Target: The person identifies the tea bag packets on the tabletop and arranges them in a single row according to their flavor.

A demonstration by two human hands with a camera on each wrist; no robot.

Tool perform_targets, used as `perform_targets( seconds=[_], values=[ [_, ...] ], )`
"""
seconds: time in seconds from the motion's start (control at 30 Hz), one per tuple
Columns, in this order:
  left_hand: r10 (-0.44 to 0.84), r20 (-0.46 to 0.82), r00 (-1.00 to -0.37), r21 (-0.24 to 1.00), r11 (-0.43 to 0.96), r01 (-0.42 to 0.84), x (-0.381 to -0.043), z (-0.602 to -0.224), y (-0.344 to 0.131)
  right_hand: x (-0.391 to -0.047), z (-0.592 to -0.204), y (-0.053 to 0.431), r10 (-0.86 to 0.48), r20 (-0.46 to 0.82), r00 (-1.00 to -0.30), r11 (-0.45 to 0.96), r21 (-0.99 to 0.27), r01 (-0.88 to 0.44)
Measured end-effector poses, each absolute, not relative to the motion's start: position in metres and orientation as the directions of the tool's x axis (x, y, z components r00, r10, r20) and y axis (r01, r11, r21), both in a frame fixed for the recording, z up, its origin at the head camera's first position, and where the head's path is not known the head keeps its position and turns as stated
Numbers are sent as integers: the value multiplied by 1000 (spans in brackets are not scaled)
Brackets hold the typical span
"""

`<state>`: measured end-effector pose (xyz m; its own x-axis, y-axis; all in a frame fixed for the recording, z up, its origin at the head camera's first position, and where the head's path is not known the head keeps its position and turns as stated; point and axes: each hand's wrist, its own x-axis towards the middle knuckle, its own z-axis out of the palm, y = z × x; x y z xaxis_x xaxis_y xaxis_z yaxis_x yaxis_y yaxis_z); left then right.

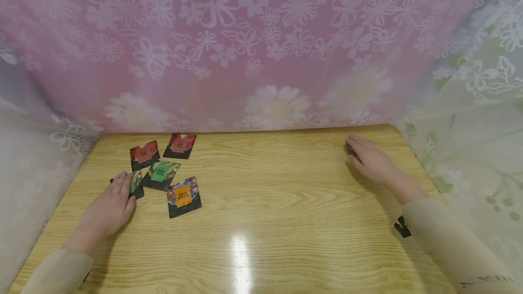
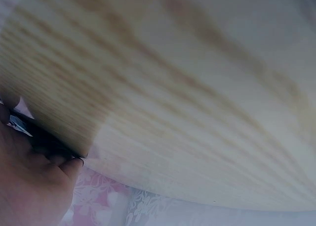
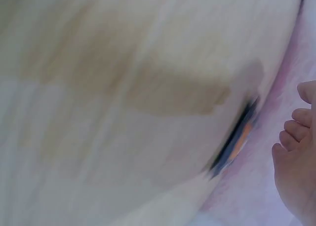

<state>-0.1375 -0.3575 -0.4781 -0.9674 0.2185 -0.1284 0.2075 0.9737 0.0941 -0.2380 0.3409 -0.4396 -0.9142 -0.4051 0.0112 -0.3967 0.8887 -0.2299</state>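
My left hand (image 1: 108, 210) lies on a small black packet with a green label (image 1: 136, 184), covering most of it. In the left wrist view a dark packet edge (image 2: 49, 143) shows under the fingers. Close to it lie a second green-labelled packet (image 1: 160, 175), two red-labelled packets, one (image 1: 144, 154) left of the other (image 1: 180, 145), and an orange-labelled packet (image 1: 185, 196). Across the table, my right hand (image 1: 373, 160) is over another packet (image 1: 351, 150), mostly hidden in the head view. The right wrist view shows an orange patch on a dark packet (image 3: 236, 144), apart from the fingers.
A black object (image 1: 402, 227) lies partly hidden beside the right sleeve (image 1: 445, 235). The wood-grain table (image 1: 265, 180) ends at a pink flowered curtain (image 1: 245, 58) behind, with pale flowered cloth (image 1: 470, 149) on the right and more on the left.
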Motion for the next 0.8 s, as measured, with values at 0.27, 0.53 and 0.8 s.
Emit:
perform_targets(
  seconds=[0.27,0.53,0.8],
  values=[
    [213,-140,-967,99,975,201,-136,-477,-355,-241,-432,281,-485,43,-874,841,-252,-479],
    [215,-130,-968,96,974,203,-136,-476,-355,-247,-430,216,-559,76,-826,794,-238,-559],
    [220,-118,-968,93,973,210,-136,-477,-356,-244,-423,150,-658,87,-748,717,-231,-657]
  ],
)
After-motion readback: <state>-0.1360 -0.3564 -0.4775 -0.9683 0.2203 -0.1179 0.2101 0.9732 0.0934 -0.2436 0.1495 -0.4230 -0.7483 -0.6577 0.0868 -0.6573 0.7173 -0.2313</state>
